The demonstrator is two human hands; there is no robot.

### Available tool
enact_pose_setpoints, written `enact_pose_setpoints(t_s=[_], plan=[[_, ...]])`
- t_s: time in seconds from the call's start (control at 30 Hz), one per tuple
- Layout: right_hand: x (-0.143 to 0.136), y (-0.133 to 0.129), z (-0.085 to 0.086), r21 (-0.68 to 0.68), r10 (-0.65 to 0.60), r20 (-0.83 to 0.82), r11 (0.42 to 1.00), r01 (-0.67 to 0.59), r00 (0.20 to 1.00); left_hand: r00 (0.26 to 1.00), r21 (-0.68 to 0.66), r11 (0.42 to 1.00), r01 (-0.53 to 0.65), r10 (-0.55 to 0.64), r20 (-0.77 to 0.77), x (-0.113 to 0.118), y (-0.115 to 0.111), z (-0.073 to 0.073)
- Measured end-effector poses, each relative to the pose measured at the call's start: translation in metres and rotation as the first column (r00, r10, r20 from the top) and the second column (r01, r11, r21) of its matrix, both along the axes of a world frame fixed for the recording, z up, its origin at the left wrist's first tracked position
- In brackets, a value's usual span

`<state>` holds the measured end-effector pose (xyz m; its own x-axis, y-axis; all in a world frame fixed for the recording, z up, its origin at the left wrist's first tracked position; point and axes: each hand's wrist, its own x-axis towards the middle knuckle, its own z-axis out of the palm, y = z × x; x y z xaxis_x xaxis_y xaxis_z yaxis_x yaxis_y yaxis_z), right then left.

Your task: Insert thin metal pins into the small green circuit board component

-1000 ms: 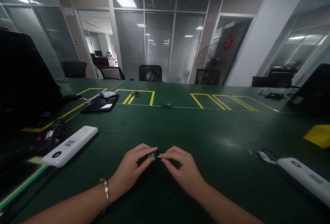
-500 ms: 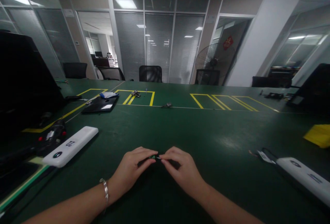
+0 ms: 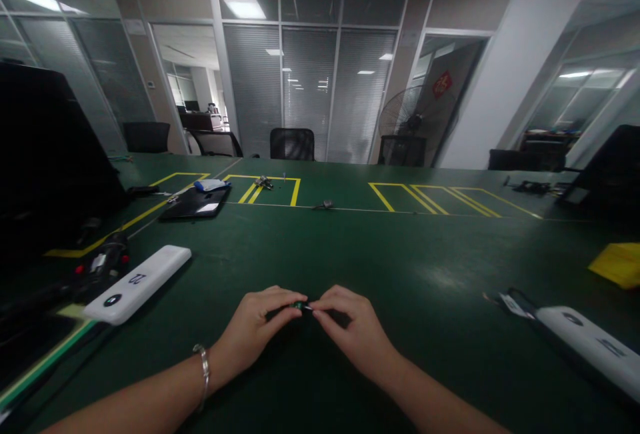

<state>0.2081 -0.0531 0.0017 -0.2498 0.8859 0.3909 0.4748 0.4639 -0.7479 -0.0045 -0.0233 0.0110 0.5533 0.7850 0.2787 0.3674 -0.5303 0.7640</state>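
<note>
My left hand (image 3: 260,321) pinches a small green and dark piece (image 3: 299,305) between thumb and fingertips. Close beside it on the right, my right hand (image 3: 353,327) is closed at the fingertips on a thin metallic end (image 3: 309,307) that meets the green piece. Both hands are over the near middle of the dark green table (image 3: 320,254), with their fingertips nearly touching. Fingers cover most of the small piece, so its full shape is hidden. A bracelet circles my left wrist.
A white power bank (image 3: 140,284) and a black device (image 3: 105,261) lie at the left, another power bank (image 3: 590,341) at the right. Farther off are a black flat case (image 3: 193,204), small metal parts (image 3: 264,183), a dark piece (image 3: 325,205) and a yellow object (image 3: 617,265).
</note>
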Motion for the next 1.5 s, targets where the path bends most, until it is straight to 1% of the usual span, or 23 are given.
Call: enact_pose_setpoints(t_s=[0.17, 0.3, 0.4, 0.57, 0.67, 0.83, 0.97, 1.03, 1.1, 1.2, 1.33, 1.5], plan=[[0.0, -0.002, 0.004, -0.001, -0.003, -0.013, 1.0, 0.003, 1.0, 1.0, -0.049, 0.999, -0.005, 0.006, 0.017, 0.001, 0.0, 0.001], [0.0, -0.003, 0.003, 0.018, -0.028, 0.048, 0.999, 0.027, 0.998, 1.0, -0.022, 1.0, -0.009, 0.009, 0.006, 0.002, -0.002, 0.0], [0.0, -0.003, 0.0, 0.039, -0.031, 0.056, 0.999, 0.029, 0.998, 1.0, -0.014, 1.0, -0.003, 0.003, 0.008, 0.003, -0.004, 0.002], [-0.001, -0.004, 0.001, 0.032, -0.023, 0.044, 0.999, 0.022, 0.999, 0.999, -0.1, 0.994, 0.038, -0.034, 0.042, 0.005, -0.004, 0.007], [-0.002, -0.005, 0.004, 0.027, -0.032, 0.052, 0.999, 0.03, 0.998, 0.998, -0.131, 0.99, 0.044, -0.037, 0.056, 0.007, -0.003, 0.007], [-0.001, -0.002, 0.002, 0.026, -0.051, 0.042, 0.998, 0.05, 0.998, 0.999, -0.18, 0.984, -0.002, 0.01, 0.046, 0.006, -0.001, 0.001], [0.002, 0.003, -0.002, 0.018, -0.106, -0.017, 0.994, 0.107, 0.994, 0.994, -0.246, 0.969, -0.031, 0.057, 0.097, 0.005, 0.001, -0.001], [0.004, 0.004, -0.001, 0.008, -0.132, -0.041, 0.991, 0.133, 0.99, 0.994, -0.276, 0.961, -0.009, 0.039, 0.105, 0.006, 0.001, 0.001], [0.005, 0.004, 0.0, -0.003, -0.141, -0.051, 0.99, 0.141, 0.989, 0.998, -0.294, 0.956, 0.018, 0.002, 0.068, 0.006, 0.002, 0.005], [0.005, 0.004, 0.002, -0.009, -0.13, -0.055, 0.991, 0.13, 0.99, 0.997, -0.255, 0.965, 0.056, -0.066, -0.034, 0.007, 0.002, 0.007], [0.004, 0.004, 0.001, -0.003, -0.112, -0.047, 0.994, 0.112, 0.993, 0.982, -0.141, 0.979, 0.145, -0.16, -0.103, 0.007, 0.002, 0.002], [0.003, 0.003, 0.0, 0.01, -0.105, 0.022, 0.994, 0.105, 0.994, 0.964, -0.016, 0.981, 0.194, -0.193, -0.182, 0.009, 0.001, -0.003]])
